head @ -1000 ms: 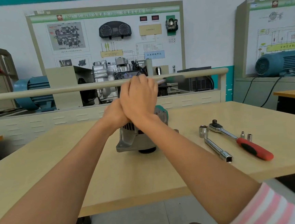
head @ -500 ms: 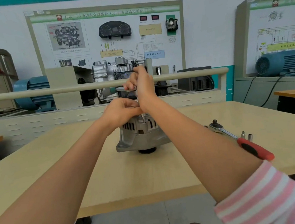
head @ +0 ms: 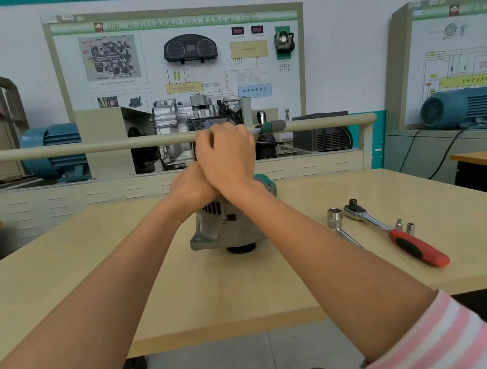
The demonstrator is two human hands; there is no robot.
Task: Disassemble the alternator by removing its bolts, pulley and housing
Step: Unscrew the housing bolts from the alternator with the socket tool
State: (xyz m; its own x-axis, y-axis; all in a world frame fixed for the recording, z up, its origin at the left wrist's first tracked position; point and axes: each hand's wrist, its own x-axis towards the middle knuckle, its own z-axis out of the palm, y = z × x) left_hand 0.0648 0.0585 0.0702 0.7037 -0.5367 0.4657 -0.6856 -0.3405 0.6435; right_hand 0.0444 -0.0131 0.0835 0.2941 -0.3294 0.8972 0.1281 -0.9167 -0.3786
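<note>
On the near-centre of the wooden table [head: 98, 285], the alternator [head: 225, 230] stands on end, its dark pulley [head: 240, 248] facing down against the tabletop and the vented rear housing facing up. Both hands are stacked over its top.

Right hand [head: 226, 156]: fingers curled round a green-handled tool [head: 271, 127]; only the handle end and a short length of bright shank show past the knuckles. The working tip is hidden, so the fastener it engages cannot be identified. Left hand [head: 191, 187]: tucked under the right wrist at the upper housing; fingers hidden, so whether it grips or only braces cannot be told.

Off to the right, apart from the alternator: red-handled ratchet [head: 393, 233], large socket [head: 335, 216] on a bar, two small sockets [head: 405, 226].

Handling judgement:
- Cast metal body, likely dense and heavy for its bulk; rigid, will not give under a grip.
- Balanced on the narrow pulley, so probably prone to rock or spin when torque goes in from above. Needs firm steadying.
- Best hold: the housing flank or the mounting ear [head: 204, 240], not the slotted vents.
- Smooth casting may be slippery; rear terminals and plastic parts look more fragile than the shell.
- Loosened bolts are small and could roll.
</note>
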